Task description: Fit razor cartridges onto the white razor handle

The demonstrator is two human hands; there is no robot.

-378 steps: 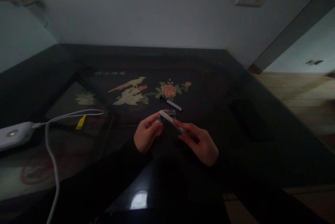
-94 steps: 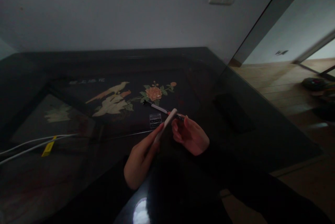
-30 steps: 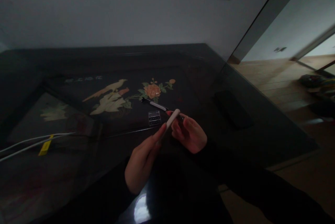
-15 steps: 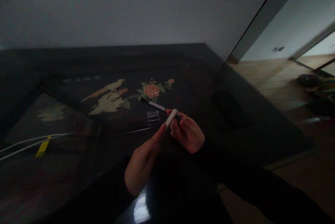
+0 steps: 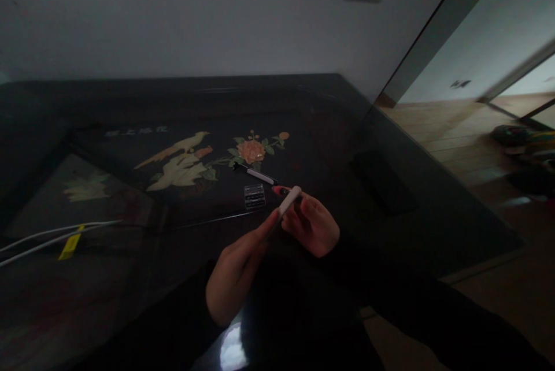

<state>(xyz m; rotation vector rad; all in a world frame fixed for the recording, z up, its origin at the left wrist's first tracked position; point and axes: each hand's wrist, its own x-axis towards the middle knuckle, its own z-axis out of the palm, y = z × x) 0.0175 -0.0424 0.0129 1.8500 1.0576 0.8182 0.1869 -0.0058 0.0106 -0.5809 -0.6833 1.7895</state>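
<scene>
Overall, the dark glossy table (image 5: 451,226) spans most of the frame. A dark flat object (image 5: 384,180) lies on it at right of center; its type is not identifiable. At lower center, the left hand (image 5: 236,273) grips a white rod-shaped object (image 5: 289,200), fingers pressed together along it, upper end tilted toward the right hand (image 5: 315,226). The right hand's fingers are curled behind that end and appear to pinch a small dark piece (image 5: 284,190); the exact contact is hidden. At center, a slim black-and-white tool (image 5: 262,176) lies just beside the right fingertips. A small transparent case (image 5: 254,196) rests below and left of it.

Caution: the small dark piece could drop if the right pinch loosens, and poor light plus the dark surface would make it hard to locate. The white object could twist, since the left hand holds it away from its upper end. A low sweep of the right fingers could knock the slim tool or push it into the case.
</scene>
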